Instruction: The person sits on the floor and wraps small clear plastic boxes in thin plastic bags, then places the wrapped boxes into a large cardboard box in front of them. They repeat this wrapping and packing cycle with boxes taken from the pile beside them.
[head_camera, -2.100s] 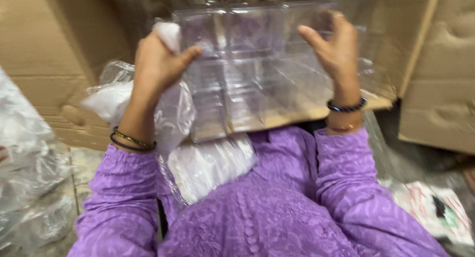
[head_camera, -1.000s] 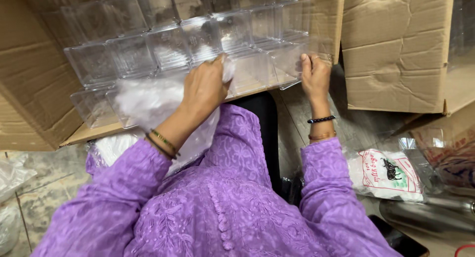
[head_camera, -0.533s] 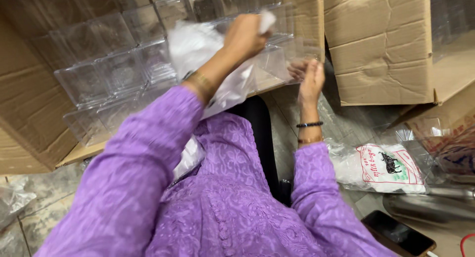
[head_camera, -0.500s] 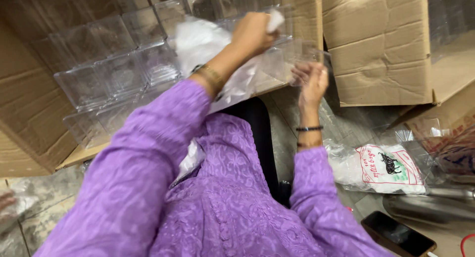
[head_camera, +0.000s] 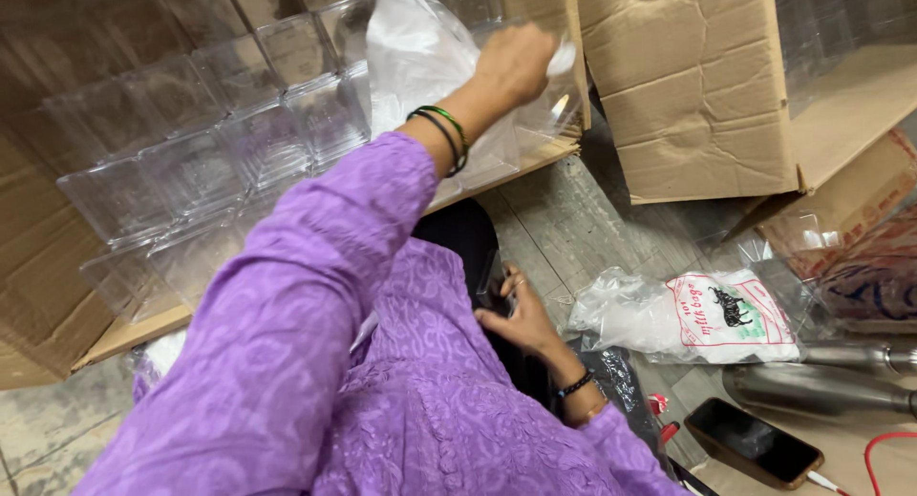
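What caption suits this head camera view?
Left hand lifts a clear plastic bag over stacked clear containers; right hand rests at the lap.

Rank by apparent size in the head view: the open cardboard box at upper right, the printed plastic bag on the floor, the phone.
1. Cardboard box, largest.
2. Printed plastic bag.
3. Phone, smallest, though nearest the camera.

— What colours are near the brown cardboard box?

— Left of it, clear see-through containers and a milky-white plastic bag. Below that, a purple sleeve with tone-on-tone embroidery, green and black bangles at its cuff.

— And under the box?

— A white packet with red print and a black animal figure, a black phone, and a red cable.
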